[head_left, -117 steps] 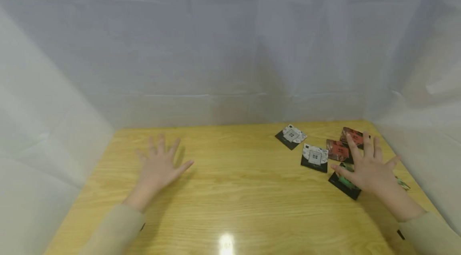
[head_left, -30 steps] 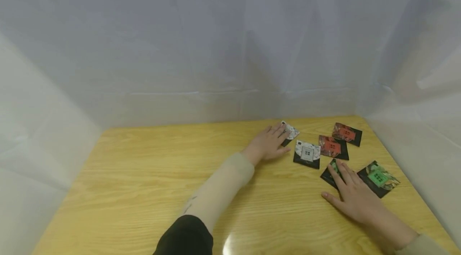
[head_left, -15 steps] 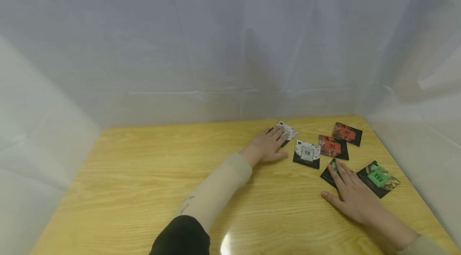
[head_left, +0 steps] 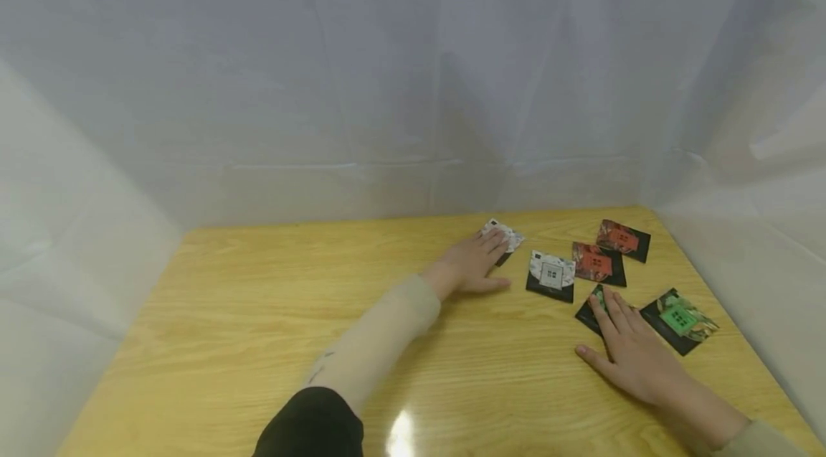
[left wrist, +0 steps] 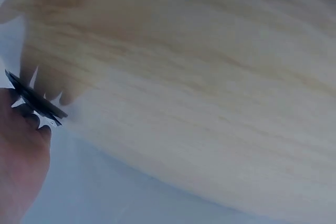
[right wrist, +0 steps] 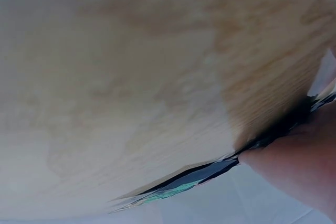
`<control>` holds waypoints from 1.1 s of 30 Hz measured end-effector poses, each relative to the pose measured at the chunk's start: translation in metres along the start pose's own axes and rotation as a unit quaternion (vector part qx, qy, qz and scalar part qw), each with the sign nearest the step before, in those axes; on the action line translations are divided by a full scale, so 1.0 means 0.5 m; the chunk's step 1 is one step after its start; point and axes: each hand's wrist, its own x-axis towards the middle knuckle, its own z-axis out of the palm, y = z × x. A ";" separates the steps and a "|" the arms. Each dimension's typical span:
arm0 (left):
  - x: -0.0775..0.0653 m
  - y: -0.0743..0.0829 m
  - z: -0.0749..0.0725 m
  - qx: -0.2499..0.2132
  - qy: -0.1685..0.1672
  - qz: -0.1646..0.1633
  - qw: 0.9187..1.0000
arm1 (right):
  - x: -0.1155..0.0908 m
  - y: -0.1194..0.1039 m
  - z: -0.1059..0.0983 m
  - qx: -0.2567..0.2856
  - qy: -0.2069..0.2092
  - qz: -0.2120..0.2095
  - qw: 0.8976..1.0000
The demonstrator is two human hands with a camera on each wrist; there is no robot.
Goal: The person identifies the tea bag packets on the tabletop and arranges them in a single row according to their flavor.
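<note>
My left hand (head_left: 470, 262) reaches toward the far edge of the table, its fingers lying straight on a white-and-black sachet (head_left: 513, 237). The left wrist view has that sachet (left wrist: 38, 102) as a thin dark edge against the fingertips. Nearer me, my right hand (head_left: 635, 358) rests with extended fingers on a green-and-black sachet (head_left: 587, 316), covering most of it. A second green-and-black sachet (head_left: 679, 321) lies just right of those fingers. Between the hands is another white-and-black sachet (head_left: 551, 276). In the right wrist view, a sachet edge with green print (right wrist: 178, 190) shows beside the hand.
Two red-and-black sachets (head_left: 599, 265) overlap slightly at the back right of the wooden table (head_left: 271, 313). A white sheet (head_left: 387, 84) hangs behind the table and along both sides.
From spread above the table, both hands came down onto sachets. During the last second my left hand slid the white-and-black sachet a little leftward; the right hand stayed put.
</note>
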 end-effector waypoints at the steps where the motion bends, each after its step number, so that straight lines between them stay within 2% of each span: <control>1: -0.005 -0.003 0.000 -0.002 -0.001 0.001 1.000 | 0.001 0.000 0.000 0.000 0.000 0.000 1.000; 9: -0.046 -0.027 0.014 0.014 0.005 0.019 1.000 | 0.003 -0.001 0.001 -0.015 0.007 -0.003 1.000; 17: -0.087 -0.038 0.038 0.013 0.021 0.008 1.000 | 0.000 0.000 0.001 -0.010 0.004 0.001 1.000; 25: -0.132 -0.048 0.045 0.000 0.024 -0.004 1.000 | -0.001 0.003 0.007 0.003 -0.001 0.004 1.000; 33: -0.168 -0.056 0.067 -0.001 0.034 -0.023 0.999 | 0.001 0.004 0.013 0.002 0.019 -0.004 1.000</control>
